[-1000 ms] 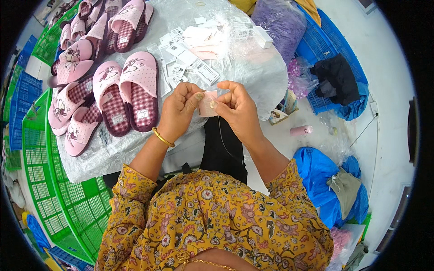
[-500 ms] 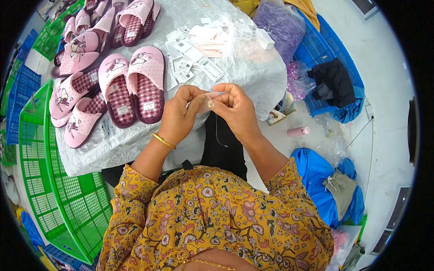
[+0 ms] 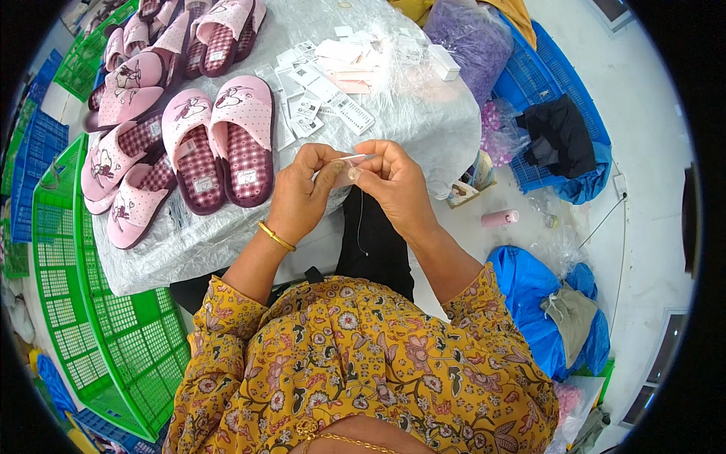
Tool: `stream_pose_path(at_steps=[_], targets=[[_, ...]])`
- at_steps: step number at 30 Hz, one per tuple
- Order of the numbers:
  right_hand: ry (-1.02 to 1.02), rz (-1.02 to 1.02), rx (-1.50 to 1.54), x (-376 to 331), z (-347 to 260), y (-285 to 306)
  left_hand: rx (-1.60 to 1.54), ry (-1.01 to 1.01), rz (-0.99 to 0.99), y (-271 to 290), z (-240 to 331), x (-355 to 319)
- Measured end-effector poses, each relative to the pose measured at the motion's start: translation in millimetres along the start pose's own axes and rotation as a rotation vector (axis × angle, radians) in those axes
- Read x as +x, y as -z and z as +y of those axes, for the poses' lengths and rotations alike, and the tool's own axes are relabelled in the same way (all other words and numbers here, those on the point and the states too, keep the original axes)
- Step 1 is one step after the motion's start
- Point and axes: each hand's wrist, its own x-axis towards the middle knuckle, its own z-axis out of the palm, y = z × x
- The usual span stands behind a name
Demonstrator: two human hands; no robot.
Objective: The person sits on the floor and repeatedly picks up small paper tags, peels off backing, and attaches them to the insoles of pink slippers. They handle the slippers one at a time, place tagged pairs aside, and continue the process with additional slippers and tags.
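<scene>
Close together above the table's near edge, both my hands pinch one small pale pink tag. My left hand, with a gold bangle at the wrist, grips its left side. The fingers of my right hand close on its right side. A thin string dangles below the right fingers, its end hanging free. Much of the tag is hidden behind thumbs and fingertips. To the left of my hands lies a pair of pink slippers with checked plum insoles.
More pink slippers crowd the plastic-covered table at left. Printed labels and pale pink tags lie beyond my hands. Green crates stand at left. Blue crates and a pink bottle are at right.
The string's hanging end has swung slightly left and lower. Both hands keep their pinch on the tag in nearly the same place.
</scene>
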Motion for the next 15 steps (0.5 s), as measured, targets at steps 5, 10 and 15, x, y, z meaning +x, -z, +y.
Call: stream_pose_path(at_steps=[5, 10, 15], targets=[[0.002, 0.001, 0.016, 1.3, 3.6, 0.8, 0.024, -0.004, -0.004, 0.0, 2.4, 1.3], [-0.011, -0.002, 0.001, 1.6, 3.8, 0.9, 0.033, -0.008, -0.01, -0.3, 2.3, 1.5], [-0.021, -0.01, -0.019, 2.4, 3.2, 1.5, 0.016, -0.007, -0.004, -0.9, 0.3, 0.3]])
